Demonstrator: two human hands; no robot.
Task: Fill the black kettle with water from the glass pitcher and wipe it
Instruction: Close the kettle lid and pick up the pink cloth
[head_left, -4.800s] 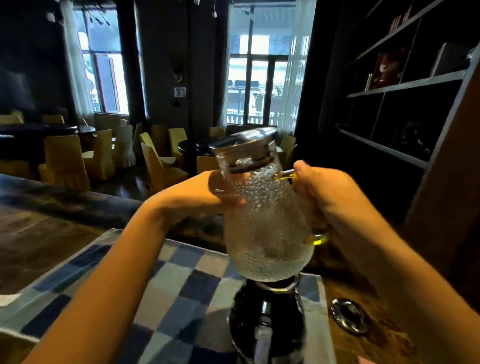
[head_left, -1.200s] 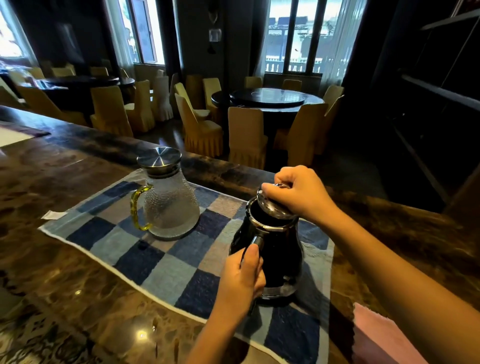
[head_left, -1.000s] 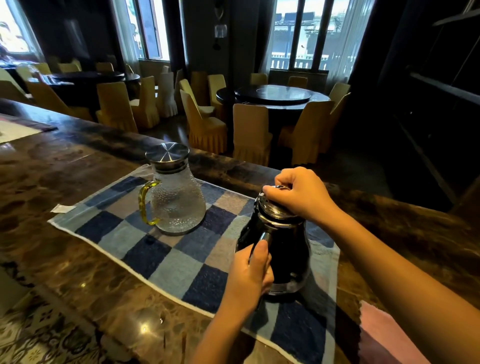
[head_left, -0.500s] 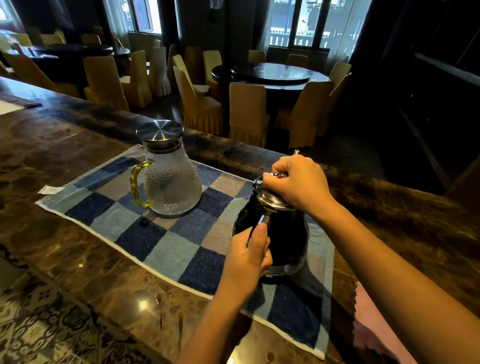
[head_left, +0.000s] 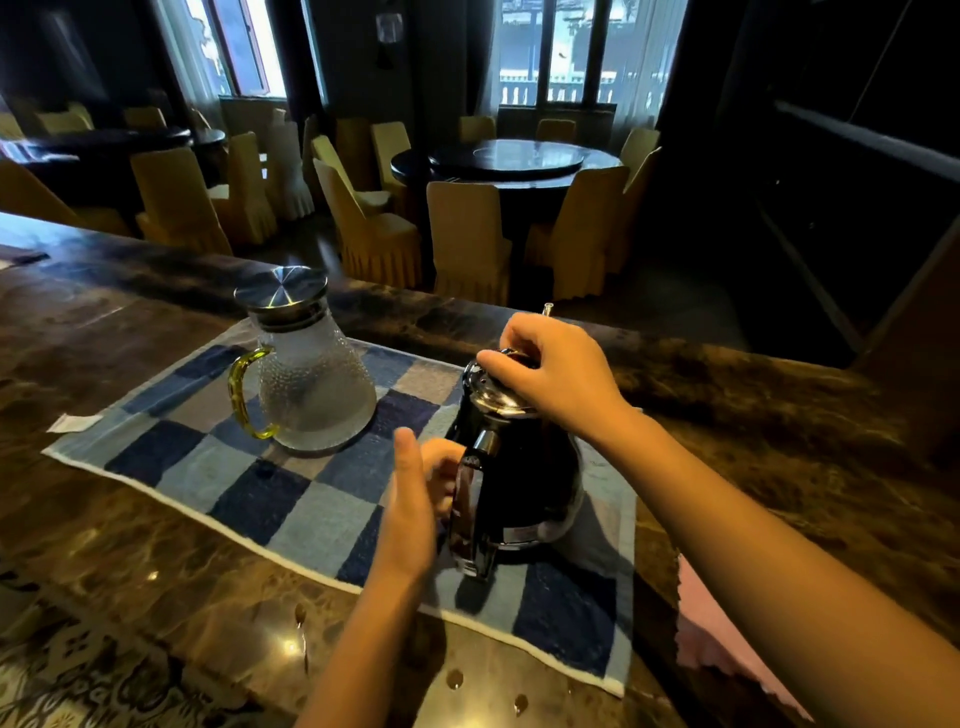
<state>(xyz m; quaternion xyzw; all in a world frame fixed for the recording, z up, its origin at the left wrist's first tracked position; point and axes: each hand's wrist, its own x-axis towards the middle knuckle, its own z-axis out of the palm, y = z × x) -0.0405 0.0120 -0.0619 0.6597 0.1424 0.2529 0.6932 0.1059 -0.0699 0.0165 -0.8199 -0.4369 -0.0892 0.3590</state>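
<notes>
The black kettle (head_left: 530, 478) stands upright on a blue checked towel (head_left: 291, 499), with a shiny metal lid (head_left: 493, 397) on top. My right hand (head_left: 550, 369) rests on the lid, fingers curled around its knob. My left hand (head_left: 421, 493) is at the kettle's handle (head_left: 467, 514), fingers hooked round it and thumb lifted away. The textured glass pitcher (head_left: 311, 384), with a yellow handle and a steel cap, stands on the towel to the left, untouched.
The towel lies on a dark marble counter (head_left: 753, 415). A pink cloth (head_left: 727, 639) lies at the right, beside the towel. A few water drops (head_left: 454, 678) dot the near edge. A small white paper scrap (head_left: 70, 422) sits left of the towel. Beyond are yellow chairs and round tables.
Earlier both hands held the pitcher tilted over the open kettle. Now the pitcher stands on the towel and the lid is on the kettle. My left thumb has lifted off the handle.
</notes>
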